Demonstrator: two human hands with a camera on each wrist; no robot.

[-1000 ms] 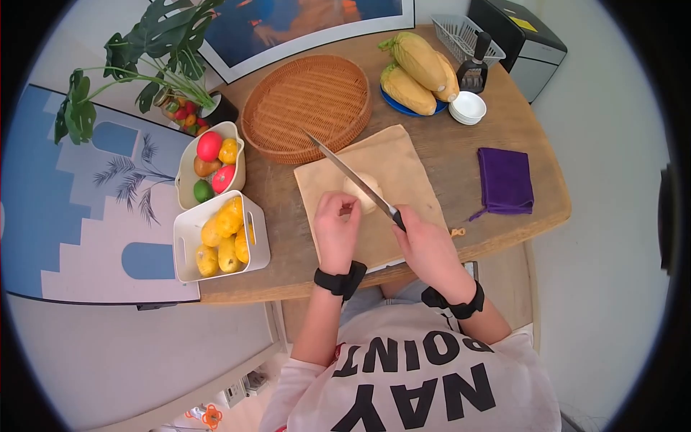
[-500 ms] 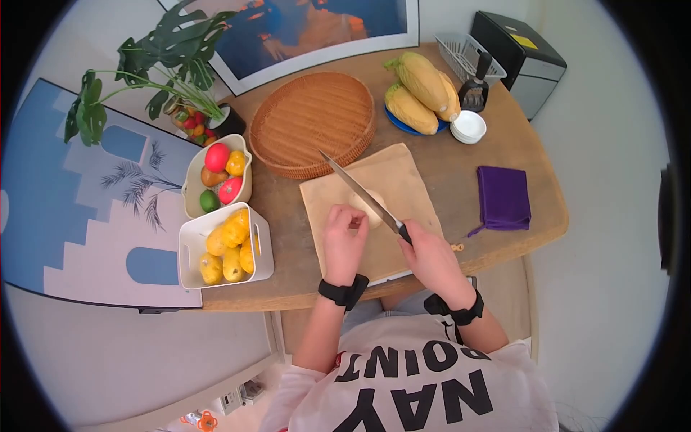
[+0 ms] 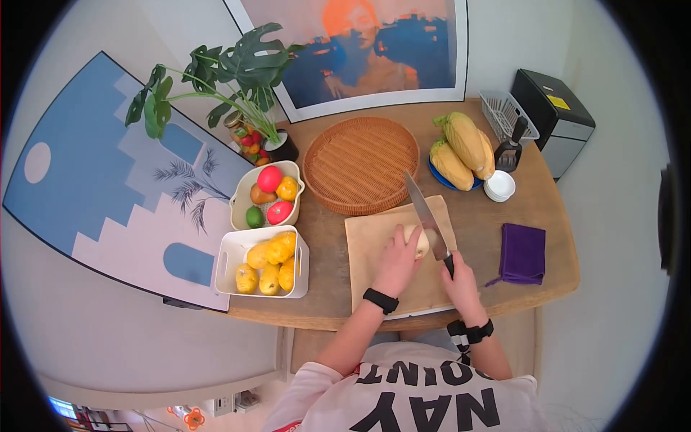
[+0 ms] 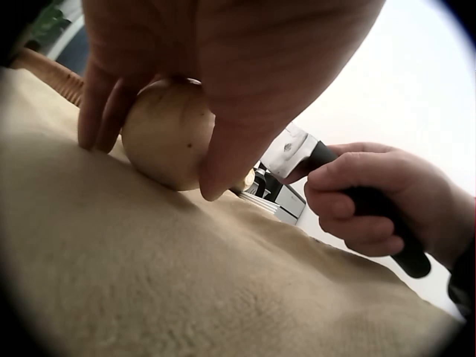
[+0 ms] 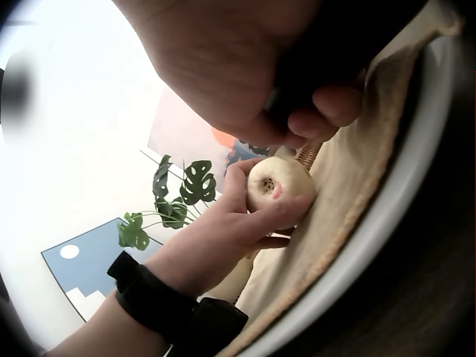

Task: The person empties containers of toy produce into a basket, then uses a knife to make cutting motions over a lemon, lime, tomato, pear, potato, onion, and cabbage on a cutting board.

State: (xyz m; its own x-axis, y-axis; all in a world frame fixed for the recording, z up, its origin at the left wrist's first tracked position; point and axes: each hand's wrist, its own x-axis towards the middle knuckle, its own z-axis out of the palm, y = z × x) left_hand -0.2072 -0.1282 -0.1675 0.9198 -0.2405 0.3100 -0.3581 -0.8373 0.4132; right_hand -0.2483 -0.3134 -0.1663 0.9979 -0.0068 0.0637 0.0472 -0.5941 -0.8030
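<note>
My left hand [image 3: 396, 261] grips a pale, rounded lotus root [image 3: 422, 246], fingers over one side and thumb on the other. Small dark holes and a pinkish spot mark the end of the lotus root [image 5: 296, 177] in the right wrist view. In my right hand [image 3: 463, 284] is a large knife [image 3: 423, 207], held by its black handle. The blade stands just right of the root, its tip pointing away from me. Under the root lies a tan cloth [image 3: 381, 284], with a white edge showing beneath it at the front.
Behind the cloth sits a round wicker tray [image 3: 360, 162]. Fruit fills a cream basket [image 3: 240, 214] and a white bin [image 3: 301, 277] on the left. At the right are a purple cloth [image 3: 523, 253], white bowls [image 3: 499, 186] and large yellow-tan vegetables [image 3: 466, 140] on a blue plate.
The head view has tilted up, shifting the table lower. My left hand has gone from curled beside the lotus root to gripping it. The knife has moved from over the root to its right side.
</note>
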